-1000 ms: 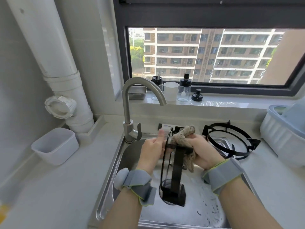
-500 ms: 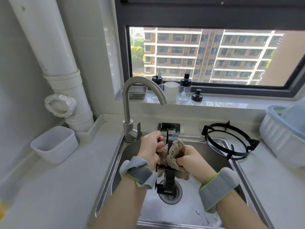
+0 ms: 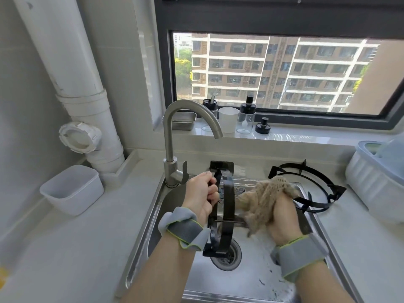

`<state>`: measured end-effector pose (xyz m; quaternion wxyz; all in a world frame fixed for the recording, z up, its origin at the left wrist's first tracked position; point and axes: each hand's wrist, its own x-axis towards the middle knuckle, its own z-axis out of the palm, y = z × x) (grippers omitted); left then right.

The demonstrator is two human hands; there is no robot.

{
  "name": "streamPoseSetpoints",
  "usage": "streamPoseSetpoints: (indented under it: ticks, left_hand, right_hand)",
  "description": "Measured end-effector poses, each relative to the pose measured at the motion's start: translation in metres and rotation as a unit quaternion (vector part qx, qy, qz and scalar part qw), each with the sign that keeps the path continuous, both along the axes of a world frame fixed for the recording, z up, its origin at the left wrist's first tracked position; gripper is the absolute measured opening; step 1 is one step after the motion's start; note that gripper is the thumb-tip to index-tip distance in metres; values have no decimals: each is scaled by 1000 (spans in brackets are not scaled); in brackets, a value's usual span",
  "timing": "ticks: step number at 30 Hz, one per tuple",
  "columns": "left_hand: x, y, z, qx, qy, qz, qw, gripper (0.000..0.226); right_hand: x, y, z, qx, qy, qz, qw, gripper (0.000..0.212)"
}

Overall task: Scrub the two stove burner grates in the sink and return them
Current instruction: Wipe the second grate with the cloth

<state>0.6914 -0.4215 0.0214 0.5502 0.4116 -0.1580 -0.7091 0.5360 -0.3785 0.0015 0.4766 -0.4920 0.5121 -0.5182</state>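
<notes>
Gleaming black, grate (image 3: 228,206) upright on edge in left hand (image 3: 202,196).

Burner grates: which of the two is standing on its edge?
The grate the left hand grips over the sink, upright above the drain. The other grate lies flat at the sink's far right corner, with no hand on it.
</notes>
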Motion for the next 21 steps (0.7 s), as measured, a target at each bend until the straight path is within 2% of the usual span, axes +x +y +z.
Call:
streamPoseSetpoints:
  ticks: [2,3,5,7,9,12,15,19,21]
  left_hand:
    - [0,-3,0,3,-1,13,1000,32]
    - [-2,-5,1,5,3,17,1000,32]
    - [-5,-8,2,10,12,25,1000,34]
    - [-8,-10,4,21,19,7,1000,35]
    - [-8,-10,6,27,32,-12,999,35]
    - [-6,-12,5,30,47,-9,998,37]
    - [-6,-13,4,32,65,1,997,37]
    - [-3,-14,1,33,74,12,997,37]
    - [-3,-14,2,27,89,25,995,39]
  right_hand:
    - [-9,5,9,-72,89,-46,992,29]
    - [-9,8,9,-140,188,9,972,34]
    - [8,5,17,-186,346,49,918,24]
    - [25,7,21,-203,447,124,862,7]
    - [35,5,15,-193,530,109,819,21]
    - [46,3,7,-219,560,39,798,26]
    - [54,3,2,-231,563,16,793,24]
    - [52,4,4,-243,530,-2,812,10]
    - [50,7,1,-264,509,-20,819,14]
